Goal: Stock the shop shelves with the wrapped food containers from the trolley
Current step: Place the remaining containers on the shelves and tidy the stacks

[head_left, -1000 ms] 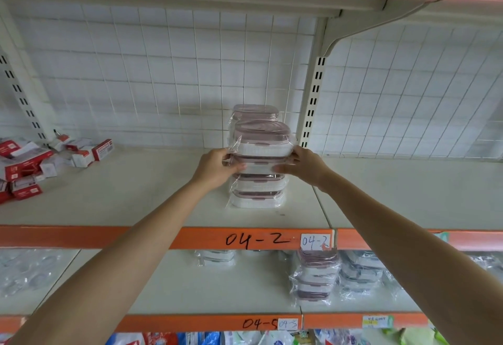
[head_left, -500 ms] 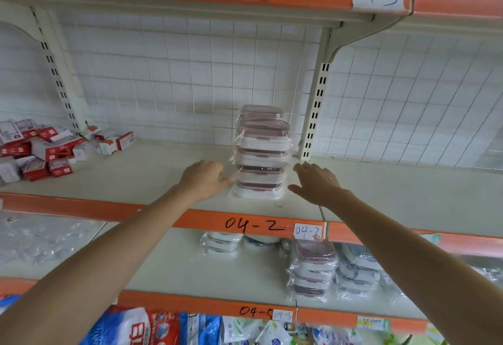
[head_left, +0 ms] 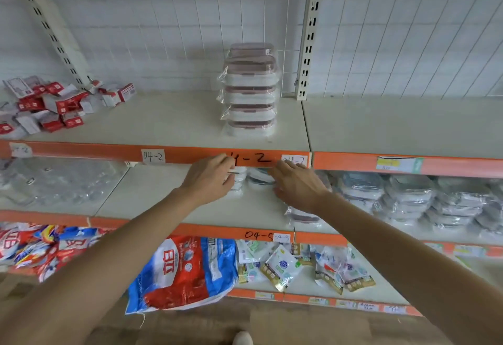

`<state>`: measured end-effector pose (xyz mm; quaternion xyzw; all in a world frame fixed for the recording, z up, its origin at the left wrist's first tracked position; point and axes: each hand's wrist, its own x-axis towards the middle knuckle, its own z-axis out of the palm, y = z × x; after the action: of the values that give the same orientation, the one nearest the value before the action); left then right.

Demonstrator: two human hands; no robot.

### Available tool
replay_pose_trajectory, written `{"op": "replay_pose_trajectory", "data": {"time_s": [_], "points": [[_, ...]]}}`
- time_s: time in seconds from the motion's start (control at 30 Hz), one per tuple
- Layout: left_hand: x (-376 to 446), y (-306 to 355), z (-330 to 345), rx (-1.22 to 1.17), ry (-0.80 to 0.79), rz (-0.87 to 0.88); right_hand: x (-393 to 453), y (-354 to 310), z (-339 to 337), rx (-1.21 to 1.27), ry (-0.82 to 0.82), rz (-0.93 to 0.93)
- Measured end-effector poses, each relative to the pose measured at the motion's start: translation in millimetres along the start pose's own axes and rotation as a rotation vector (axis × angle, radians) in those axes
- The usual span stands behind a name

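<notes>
I've dropped both hands from the stack of wrapped containers (head_left: 250,91) (five, above them on the shelf (head_left: 152,124)); left hand (head_left: 211,178) and right hand (head_left: 296,184) now spread, empty.

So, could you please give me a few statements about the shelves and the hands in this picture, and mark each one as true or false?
1. The stack of wrapped containers stands on the shelf marked 04-2. True.
2. The left hand grips the top container of that stack. False: both hands are lower, in front of the orange shelf edge, and touch no part of the stack.
3. Red and white small boxes lie in a loose pile at the left of the same shelf. True.
4. The right hand holds a blue and red bag. False: the blue and red bag lies on a lower shelf, apart from both hands.
</notes>
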<state>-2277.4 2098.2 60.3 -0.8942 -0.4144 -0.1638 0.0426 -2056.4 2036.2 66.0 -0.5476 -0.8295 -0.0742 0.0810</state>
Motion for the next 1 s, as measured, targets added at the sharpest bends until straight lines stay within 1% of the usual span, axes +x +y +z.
{"op": "replay_pose_trajectory", "data": {"time_s": [0.07,0.17,0.2,0.27,0.5,0.67,0.8,0.9,1.0], "points": [[-15.1,1.8,11.8,0.026,-0.117,-0.04,-13.2,-8.5,18.0,0.029,-0.156,0.029],[-36.4,6.9,29.6,0.055,-0.384,-0.122,-28.2,-17.4,44.6,0.021,-0.287,0.047],[-43.1,8.6,35.2,0.058,-0.446,-0.14,-32.2,-20.1,52.0,0.029,-0.315,0.045],[-53.1,9.9,44.0,0.059,-0.499,-0.16,-35.9,-25.6,64.9,0.038,-0.364,0.041],[-62.3,5.9,66.3,-0.011,-0.507,-0.284,-23.2,-37.9,104.6,0.103,-0.403,0.053],[-60.7,-9.2,97.0,-0.117,-0.488,-0.393,-1.5,-40.0,133.8,0.165,-0.424,0.079],[-50.2,-28.2,134.8,-0.146,-0.397,-0.491,26.2,-28.4,171.7,0.192,-0.388,0.087],[-41.7,-46.4,163.9,-0.149,-0.343,-0.516,48.4,-19.5,203.8,0.227,-0.346,0.11],[-30.2,-69.4,189.6,-0.157,-0.235,-0.547,75.7,-8.6,230.3,0.222,-0.248,0.107]]}}
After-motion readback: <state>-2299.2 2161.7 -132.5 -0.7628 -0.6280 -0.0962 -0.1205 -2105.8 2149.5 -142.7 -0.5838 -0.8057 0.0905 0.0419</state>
